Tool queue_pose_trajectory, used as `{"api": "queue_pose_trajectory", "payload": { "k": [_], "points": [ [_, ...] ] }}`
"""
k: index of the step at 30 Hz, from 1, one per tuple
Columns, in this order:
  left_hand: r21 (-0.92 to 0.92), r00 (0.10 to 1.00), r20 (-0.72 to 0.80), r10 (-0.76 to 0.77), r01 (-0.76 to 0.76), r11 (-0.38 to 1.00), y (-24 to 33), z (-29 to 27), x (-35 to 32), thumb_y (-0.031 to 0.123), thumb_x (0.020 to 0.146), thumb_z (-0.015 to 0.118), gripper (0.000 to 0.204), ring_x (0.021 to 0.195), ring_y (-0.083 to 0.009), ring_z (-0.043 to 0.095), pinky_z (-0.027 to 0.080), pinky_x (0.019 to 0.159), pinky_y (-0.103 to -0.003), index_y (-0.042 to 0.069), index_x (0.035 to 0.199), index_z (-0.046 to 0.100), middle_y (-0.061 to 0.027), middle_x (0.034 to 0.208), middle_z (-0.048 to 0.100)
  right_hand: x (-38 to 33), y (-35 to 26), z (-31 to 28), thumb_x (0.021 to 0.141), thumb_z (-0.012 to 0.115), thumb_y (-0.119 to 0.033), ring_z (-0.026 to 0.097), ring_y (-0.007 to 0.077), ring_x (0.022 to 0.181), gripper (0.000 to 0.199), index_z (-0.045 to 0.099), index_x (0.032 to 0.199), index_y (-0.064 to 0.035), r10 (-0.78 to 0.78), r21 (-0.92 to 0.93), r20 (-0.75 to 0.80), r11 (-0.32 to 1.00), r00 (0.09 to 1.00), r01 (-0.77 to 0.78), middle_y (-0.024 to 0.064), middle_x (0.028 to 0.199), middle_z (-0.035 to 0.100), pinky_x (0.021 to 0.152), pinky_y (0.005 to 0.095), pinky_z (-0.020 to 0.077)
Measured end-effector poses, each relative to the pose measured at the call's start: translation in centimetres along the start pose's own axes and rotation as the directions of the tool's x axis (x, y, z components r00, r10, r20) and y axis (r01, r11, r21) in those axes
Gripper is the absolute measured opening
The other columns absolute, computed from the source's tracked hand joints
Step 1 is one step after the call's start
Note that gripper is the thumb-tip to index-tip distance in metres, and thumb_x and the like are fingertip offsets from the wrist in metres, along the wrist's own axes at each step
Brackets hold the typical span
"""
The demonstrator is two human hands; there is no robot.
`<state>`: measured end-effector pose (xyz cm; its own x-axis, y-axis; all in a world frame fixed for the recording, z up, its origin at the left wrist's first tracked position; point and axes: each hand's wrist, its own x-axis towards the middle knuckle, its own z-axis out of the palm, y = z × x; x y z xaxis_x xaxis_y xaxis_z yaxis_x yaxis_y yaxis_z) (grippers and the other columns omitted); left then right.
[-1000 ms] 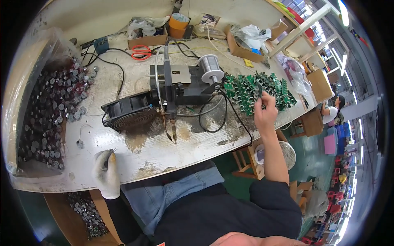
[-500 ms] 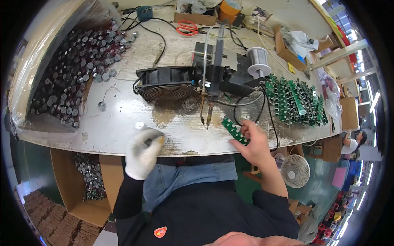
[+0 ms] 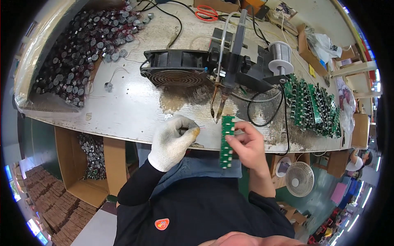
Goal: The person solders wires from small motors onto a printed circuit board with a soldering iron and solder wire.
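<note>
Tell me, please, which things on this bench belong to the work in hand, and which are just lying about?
In use: green circuit board strip in right hand; gloved left hand; soldering iron tips.
Lying about: red scissors, black fan, solder spool, stacked green boards.

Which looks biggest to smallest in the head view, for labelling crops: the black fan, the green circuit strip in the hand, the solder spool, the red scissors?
1. black fan
2. green circuit strip, nearer the camera
3. solder spool
4. red scissors; close to the spool, unsure
</note>
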<state>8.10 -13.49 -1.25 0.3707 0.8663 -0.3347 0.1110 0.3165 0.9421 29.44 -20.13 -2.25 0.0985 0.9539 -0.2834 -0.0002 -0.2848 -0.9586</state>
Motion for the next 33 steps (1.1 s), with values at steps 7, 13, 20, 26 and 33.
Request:
{"api": "queue_pose_trajectory", "payload": {
  "k": [7, 13, 20, 26, 33],
  "points": [
    [-0.13, 0.999, 0.01, -0.047, 0.048, 0.99, -0.4, 1.9, 0.8, 0.008, 0.087, 0.058, 0.016, 0.071, -0.0106, 0.06, 0.05, 0.065, -0.023, -0.006, 0.094, 0.057, -0.0076, 0.081, 0.062, -0.2, 0.4, 2.1, 0.085, 0.062, 0.002, 0.058, 0.0038, 0.062, 0.024, 0.048, 0.105, 0.003, -0.038, 0.166, 0.054, 0.986, 0.998, 0.029, 0.0051, 0.087, 0.061, 0.053, 0.0173, 0.0411],
    [-0.206, 0.999, -0.023, -0.028, 0.023, 0.978, -0.4, 2.4, 1.3, 0.009, 0.085, 0.062, 0.015, 0.066, -0.0072, 0.057, 0.048, 0.058, -0.023, -0.006, 0.088, 0.06, -0.0069, 0.075, 0.063, -0.1, 0.3, 2.0, 0.085, 0.061, 0.003, 0.059, 0.004, 0.066, 0.024, 0.047, 0.104, 0.0038, -0.048, 0.206, 0.083, 0.978, 0.995, 0.03, 0.0062, 0.089, 0.061, 0.055, 0.017, 0.0427],
    [-0.259, 0.998, -0.047, -0.046, 0.032, 0.965, 0.1, 2.6, 1.2, 0.006, 0.084, 0.061, 0.012, 0.066, -0.0086, 0.059, 0.049, 0.057, -0.022, -0.005, 0.087, 0.06, -0.0077, 0.075, 0.063, 0.0, 0.8, 2.1, 0.085, 0.061, 0.003, 0.056, 0.0028, 0.064, 0.022, 0.046, 0.102, 0.0026, -0.073, 0.178, 0.085, 0.982, 0.994, 0.057, 0.0044, 0.086, 0.06, 0.054, 0.0166, 0.0419],
    [-0.256, 0.997, -0.062, -0.051, 0.033, 0.966, 0.1, 2.5, 1.4, 0.007, 0.084, 0.061, 0.012, 0.065, -0.009, 0.059, 0.049, 0.057, -0.023, -0.005, 0.086, 0.061, -0.008, 0.074, 0.063, 0.1, 0.4, 2.4, 0.085, 0.061, 0.003, 0.056, 0.003, 0.063, 0.022, 0.046, 0.1, 0.0016, -0.055, 0.201, 0.064, 0.979, 0.996, 0.041, 0.004, 0.086, 0.06, 0.054, 0.0165, 0.0419],
    [-0.095, 0.993, -0.089, 0.078, -0.087, 0.992, -0.1, 2.3, 1.4, 0.008, 0.083, 0.062, 0.013, 0.064, -0.0095, 0.059, 0.048, 0.056, -0.023, -0.005, 0.085, 0.062, -0.0084, 0.073, 0.063, 0.1, 0.3, 2.6, 0.085, 0.062, 0.003, 0.057, 0.0036, 0.063, 0.022, 0.046, 0.1, 0.0013, -0.061, 0.211, 0.076, 0.977, 0.995, 0.043, 0.0033, 0.083, 0.06, 0.054, 0.0169, 0.0425]
  ]
}}
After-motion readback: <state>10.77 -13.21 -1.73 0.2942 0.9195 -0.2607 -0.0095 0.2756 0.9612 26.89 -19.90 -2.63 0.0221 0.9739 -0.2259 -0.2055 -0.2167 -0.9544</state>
